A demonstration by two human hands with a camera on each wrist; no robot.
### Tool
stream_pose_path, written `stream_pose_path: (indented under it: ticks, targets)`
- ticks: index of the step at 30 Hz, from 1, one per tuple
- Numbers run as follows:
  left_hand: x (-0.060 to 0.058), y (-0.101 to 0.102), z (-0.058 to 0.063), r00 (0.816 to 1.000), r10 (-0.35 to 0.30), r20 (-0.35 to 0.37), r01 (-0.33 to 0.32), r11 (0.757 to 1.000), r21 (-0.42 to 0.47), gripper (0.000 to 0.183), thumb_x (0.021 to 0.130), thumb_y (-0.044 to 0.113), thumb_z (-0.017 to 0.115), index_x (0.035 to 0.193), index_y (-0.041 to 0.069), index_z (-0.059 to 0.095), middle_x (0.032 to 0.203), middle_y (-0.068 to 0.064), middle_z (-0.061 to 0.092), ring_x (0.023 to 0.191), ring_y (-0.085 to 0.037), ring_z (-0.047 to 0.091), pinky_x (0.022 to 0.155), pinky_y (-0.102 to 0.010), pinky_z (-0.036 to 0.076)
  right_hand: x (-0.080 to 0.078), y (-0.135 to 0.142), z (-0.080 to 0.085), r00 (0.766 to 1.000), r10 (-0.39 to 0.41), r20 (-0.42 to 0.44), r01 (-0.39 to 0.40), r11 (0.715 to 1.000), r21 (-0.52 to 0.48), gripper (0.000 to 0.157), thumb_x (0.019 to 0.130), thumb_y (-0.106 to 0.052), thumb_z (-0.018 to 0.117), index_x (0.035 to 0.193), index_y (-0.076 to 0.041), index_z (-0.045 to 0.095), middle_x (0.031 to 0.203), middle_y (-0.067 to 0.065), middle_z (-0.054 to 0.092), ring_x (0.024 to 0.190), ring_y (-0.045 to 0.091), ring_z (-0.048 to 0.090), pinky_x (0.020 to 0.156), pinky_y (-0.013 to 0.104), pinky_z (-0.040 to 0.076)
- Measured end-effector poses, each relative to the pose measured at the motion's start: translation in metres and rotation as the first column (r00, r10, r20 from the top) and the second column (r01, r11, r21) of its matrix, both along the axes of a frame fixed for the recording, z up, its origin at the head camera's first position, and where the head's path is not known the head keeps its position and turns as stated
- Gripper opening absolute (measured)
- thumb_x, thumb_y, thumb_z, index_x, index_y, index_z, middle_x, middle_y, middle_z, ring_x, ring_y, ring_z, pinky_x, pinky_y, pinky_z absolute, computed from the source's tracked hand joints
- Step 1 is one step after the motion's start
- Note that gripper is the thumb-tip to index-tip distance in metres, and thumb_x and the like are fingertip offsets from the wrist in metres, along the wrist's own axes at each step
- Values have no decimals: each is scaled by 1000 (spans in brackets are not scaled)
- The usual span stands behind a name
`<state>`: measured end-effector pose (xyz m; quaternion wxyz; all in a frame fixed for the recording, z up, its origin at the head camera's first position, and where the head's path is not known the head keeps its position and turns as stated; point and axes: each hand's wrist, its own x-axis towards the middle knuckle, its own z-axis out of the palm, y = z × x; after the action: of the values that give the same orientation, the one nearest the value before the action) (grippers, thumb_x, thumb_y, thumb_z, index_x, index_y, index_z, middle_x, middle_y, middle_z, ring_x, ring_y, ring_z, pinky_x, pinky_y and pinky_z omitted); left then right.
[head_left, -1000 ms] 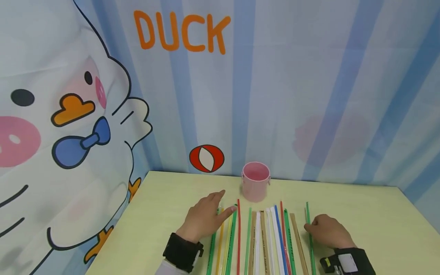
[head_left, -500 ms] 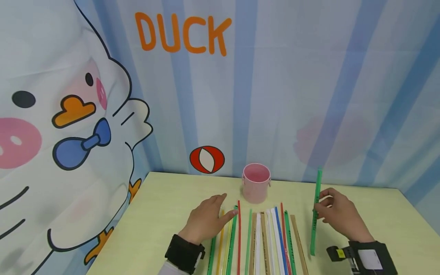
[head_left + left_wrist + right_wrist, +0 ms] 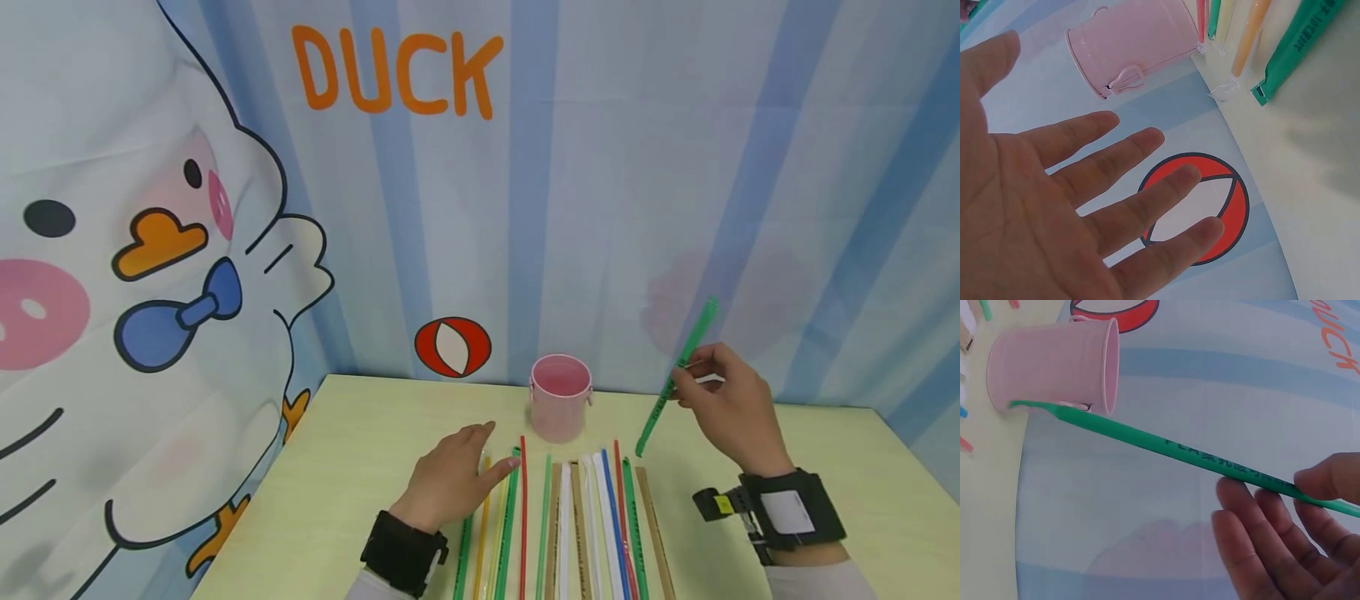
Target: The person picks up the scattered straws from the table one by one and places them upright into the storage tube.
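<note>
Green and slim, a printed straw (image 3: 1166, 449) is pinched between the thumb and fingers of the right hand (image 3: 733, 408) and held tilted above the tabletop (image 3: 300, 483). To that hand's left, a pink bucket (image 3: 560, 408) is set near the back edge. Further left, the left hand (image 3: 446, 479) is held loose, its fingers spread, with a row of coloured straws (image 3: 563, 525) laid out mostly to its right

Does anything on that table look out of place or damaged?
Nothing looks spilled or broken. Slightly uneven: the red straw nearest the left hand pokes farther out than its neighbours at the far end. The pink bucket stands upright.
</note>
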<state>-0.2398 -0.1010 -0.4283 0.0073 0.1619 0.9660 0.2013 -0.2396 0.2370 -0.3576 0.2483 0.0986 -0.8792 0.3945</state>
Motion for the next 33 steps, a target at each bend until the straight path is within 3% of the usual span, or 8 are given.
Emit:
stream_pose_path:
  ticks: [7, 10, 15, 25, 29, 33]
  targets:
    - [0, -3, 1, 1000, -6, 2, 6, 1000, 15, 77, 92, 67, 45, 146, 12, 41, 141, -12, 49, 123, -30, 46, 91, -58, 49, -25, -16, 18, 994, -27, -107, 23, 999, -37, 22, 97, -22, 58, 108, -4, 57, 94, 12, 66, 73, 14, 66, 61, 13, 51]
    - [0, -4, -1, 1000, -7, 5, 7, 1000, 18, 77, 92, 67, 45, 146, 12, 41, 141, -12, 49, 123, -29, 46, 91, -58, 48, -37, -21, 25, 993, -31, -110, 21, 996, -88, 23, 97, -22, 58, 108, -2, 55, 95, 13, 65, 75, 17, 67, 62, 8, 50]
    - [-1, -5, -2, 1000, -3, 12, 3, 1000, 14, 78, 91, 67, 45, 147, 13, 41, 141, -11, 49, 124, -28, 45, 92, -58, 48, -55, -31, 28, 995, -11, -94, -4, 987, -158, 26, 96, -19, 58, 111, 1, 53, 96, 17, 66, 79, 23, 68, 65, 11, 53]
    - [0, -6, 0, 1000, 1, 18, -1, 1000, 11, 77, 92, 67, 45, 147, 13, 40, 141, -12, 49, 125, -29, 44, 93, -58, 47, -82, -49, 0, 1000, 10, -8, -11, 985, -169, 25, 97, -17, 58, 110, 3, 57, 94, 21, 70, 79, 22, 68, 66, 27, 59]
    - [0, -7, 1, 1000, -2, 12, 2, 1000, 8, 75, 93, 65, 46, 147, 13, 41, 140, -13, 50, 124, -30, 45, 92, -58, 48, -87, -55, -14, 1000, 0, 25, 4, 986, -165, 24, 97, -17, 59, 111, 2, 58, 93, 21, 71, 78, 22, 68, 67, 40, 60]
    - [0, -7, 1, 1000, -3, -1, 3, 1000, 5, 74, 93, 63, 47, 146, 12, 41, 140, -13, 51, 123, -30, 46, 91, -57, 49, -89, -59, -24, 998, 3, 64, 7, 988, -152, 26, 97, -19, 58, 113, 2, 58, 94, 21, 72, 79, 25, 68, 67, 44, 59]
